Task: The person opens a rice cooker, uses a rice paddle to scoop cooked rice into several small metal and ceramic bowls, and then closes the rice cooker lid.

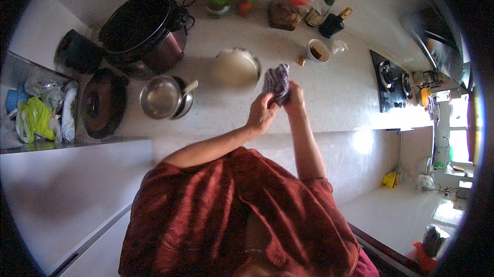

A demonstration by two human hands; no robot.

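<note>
Both my hands hold a crumpled, striped grey-purple cloth (276, 80) above the countertop (328, 99). My left hand (263, 114) pinches its lower left end between thumb and fingers. On the other side, my right hand (295, 97) grips the cloth's right edge, with some fingers hidden behind it. Just left of the cloth stands a round container (258, 65) with a shiny rim; its contents are blurred. Beyond the cloth to the right sits a small white bowl (326, 46) with something dark brown inside. A small brownish piece (301, 60) lies beside that bowl.
At the left stand a large dark electric cooker (170, 47), a dark round lid (104, 103) and metal bowls (160, 97) with a light-handled utensil. Dark bottles (332, 25) and a jar (285, 16) line the back. A gas stove (391, 84) is on the right.
</note>
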